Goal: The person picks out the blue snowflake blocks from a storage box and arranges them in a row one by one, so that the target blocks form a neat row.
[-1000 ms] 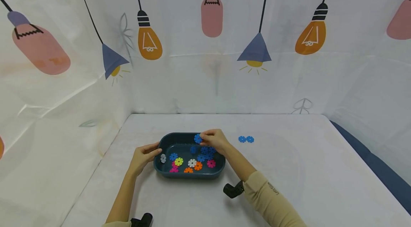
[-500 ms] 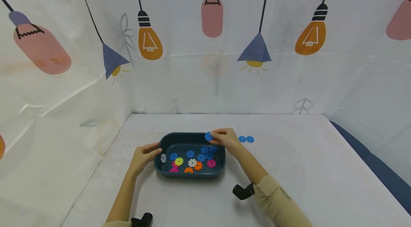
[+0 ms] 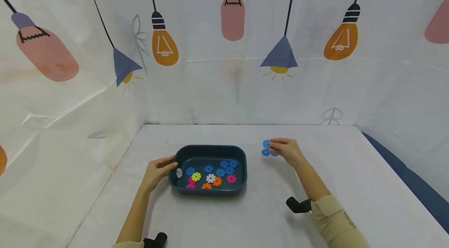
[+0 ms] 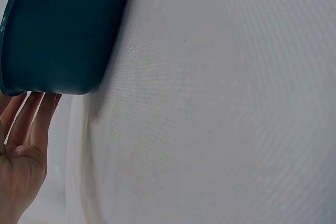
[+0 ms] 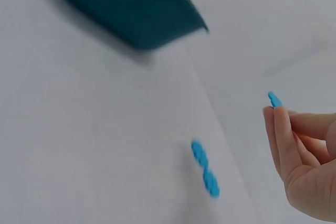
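My right hand pinches a blue flower-shaped plastic disc between thumb and fingertips, above the table right of the tray. In the right wrist view only the edge of this held disc sticks out past the fingertips. Just below it two blue discs lie side by side on the table, partly covered by the hand. The dark teal tray holds several discs in blue, pink, orange, white, yellow and grey. At its left end my left hand grips the rim, fingers against the outer wall in the left wrist view.
A white-covered table carries the tray and discs. Behind it hangs a white cloth printed with lamps, which also runs down the left side. Black devices are worn at both wrists.
My right hand has carried the blue disc from above the tray to the right, over the two blue discs on the table. My left hand stays on the tray.
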{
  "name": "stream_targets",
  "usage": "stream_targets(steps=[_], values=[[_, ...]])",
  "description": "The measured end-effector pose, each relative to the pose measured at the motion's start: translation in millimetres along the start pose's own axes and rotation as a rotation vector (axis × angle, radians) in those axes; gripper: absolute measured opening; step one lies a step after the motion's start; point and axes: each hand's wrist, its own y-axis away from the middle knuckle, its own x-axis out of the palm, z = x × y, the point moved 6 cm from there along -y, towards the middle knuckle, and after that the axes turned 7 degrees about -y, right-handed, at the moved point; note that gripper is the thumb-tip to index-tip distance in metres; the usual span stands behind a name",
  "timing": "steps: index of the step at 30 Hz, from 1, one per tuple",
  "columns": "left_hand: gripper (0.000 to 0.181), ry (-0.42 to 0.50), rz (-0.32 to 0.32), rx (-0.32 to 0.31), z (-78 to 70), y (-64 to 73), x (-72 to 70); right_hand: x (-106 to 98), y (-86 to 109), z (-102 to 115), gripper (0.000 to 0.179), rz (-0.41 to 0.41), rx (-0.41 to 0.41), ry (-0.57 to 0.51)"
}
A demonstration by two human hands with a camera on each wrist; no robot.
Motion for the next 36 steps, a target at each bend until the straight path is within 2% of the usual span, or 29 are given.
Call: stream_targets(steps=[7,10,14,18,22,36], values=[[0.044,0.002,-0.001,0.0,-0.1,1.3,-0.2,-58,5.3,-6,0.043,-0.122,0.047,-0.068],[0.044,0.006,-0.003,0.005,0.1,1.3,-0.8,-75,4.3,-11,0.042,-0.17,0.075,-0.048],[0.044,0.003,-0.004,0.01,0.6,0.6,-1.3,-89,1.1,-19,0.037,-0.226,0.097,0.04],[0.044,-0.005,-0.009,0.006,1.5,0.1,-1.4,-94,-3.8,-28,0.031,-0.226,0.109,0.115],[0.044,-0.011,-0.013,0.0,1.6,-0.1,-1.2,-92,-9.2,-34,0.035,-0.194,0.098,0.148],[0.045,-0.012,-0.007,-0.012,1.7,-1.3,0.7,-86,-15.8,-37,0.035,-0.172,0.067,0.244]])
